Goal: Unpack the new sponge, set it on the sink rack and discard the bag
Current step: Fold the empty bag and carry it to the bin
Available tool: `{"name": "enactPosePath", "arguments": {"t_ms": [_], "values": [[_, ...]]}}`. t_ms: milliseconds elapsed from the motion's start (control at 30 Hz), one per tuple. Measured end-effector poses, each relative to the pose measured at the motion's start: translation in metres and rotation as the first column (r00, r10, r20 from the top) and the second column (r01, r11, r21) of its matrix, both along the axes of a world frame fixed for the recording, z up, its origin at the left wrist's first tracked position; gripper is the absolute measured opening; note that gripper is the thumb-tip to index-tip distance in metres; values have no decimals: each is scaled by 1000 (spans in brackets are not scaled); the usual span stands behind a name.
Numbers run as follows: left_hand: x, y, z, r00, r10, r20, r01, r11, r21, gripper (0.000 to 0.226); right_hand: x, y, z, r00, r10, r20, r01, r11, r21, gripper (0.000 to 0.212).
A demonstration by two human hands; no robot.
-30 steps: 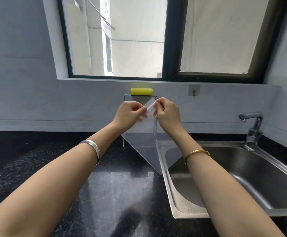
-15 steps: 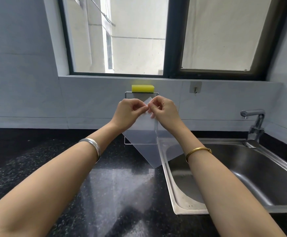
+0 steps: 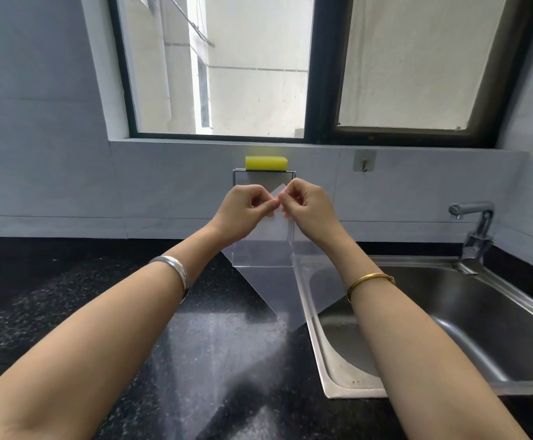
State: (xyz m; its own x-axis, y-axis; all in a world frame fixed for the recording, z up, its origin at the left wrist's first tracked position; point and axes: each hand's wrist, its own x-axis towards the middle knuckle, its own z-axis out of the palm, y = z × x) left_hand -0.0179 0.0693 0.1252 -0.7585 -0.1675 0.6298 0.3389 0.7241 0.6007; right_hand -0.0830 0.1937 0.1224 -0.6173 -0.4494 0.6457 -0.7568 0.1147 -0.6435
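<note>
Clear, thin plastic is what I hold: the bag [image 3: 268,274] hangs in front of me, and it is empty and see-through. I pinch its top corner with my left hand [image 3: 243,211] and my right hand [image 3: 309,211]. My fingers are curled in tight, and the thumb and first finger of each hand are pressed together on the bag's edge. My two hands almost touch each other at that corner. From my fingers the bag drops down flat and smooth, in a shape like a diamond, and its low point hangs over the left rim of the sink [image 3: 313,328]. The yellow sponge [image 3: 266,163] is not in the bag. It is a soft-looking block with round corners, and it sits on top of the wire rack [image 3: 236,174], just above my hands and against the pale wall. The rack is thin shiny metal. The sink is shiny grey metal too, with a curved tap [image 3: 474,230] at its back. The counter [image 3: 68,296] left of the sink is black stone with tiny speckles, and it shines. I wear a silver bangle [image 3: 176,274] on my left wrist and a thin gold bangle [image 3: 370,281] on my right wrist.
</note>
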Motion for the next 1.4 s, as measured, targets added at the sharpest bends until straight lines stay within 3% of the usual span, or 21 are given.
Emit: {"name": "enactPosePath", "arguments": {"t_ms": [333,600,967,1200,1267,1400], "values": [[1,-10,-6,998,64,17,-61,988,-141,17,-7,4,-7,996,-36,78,41,997,-69,15],[2,-21,-9,998,48,48,-45,997,-63,22,-15,17,-6,984,-15,176,48,981,-190,25],[1,-20,-11,993,-46,108,34,994,107,18,-25,29,-7,969,0,248,63,967,-248,23],[1,-25,-16,997,9,80,-18,994,111,24,-28,38,-7,949,23,314,63,963,-261,19],[2,-27,-11,999,6,52,-14,988,152,21,-28,43,-10,926,66,373,13,979,-204,12],[5,-30,-5,999,-48,-10,49,955,292,14,-30,55,-20,830,117,545,-210,971,111,12]]}}
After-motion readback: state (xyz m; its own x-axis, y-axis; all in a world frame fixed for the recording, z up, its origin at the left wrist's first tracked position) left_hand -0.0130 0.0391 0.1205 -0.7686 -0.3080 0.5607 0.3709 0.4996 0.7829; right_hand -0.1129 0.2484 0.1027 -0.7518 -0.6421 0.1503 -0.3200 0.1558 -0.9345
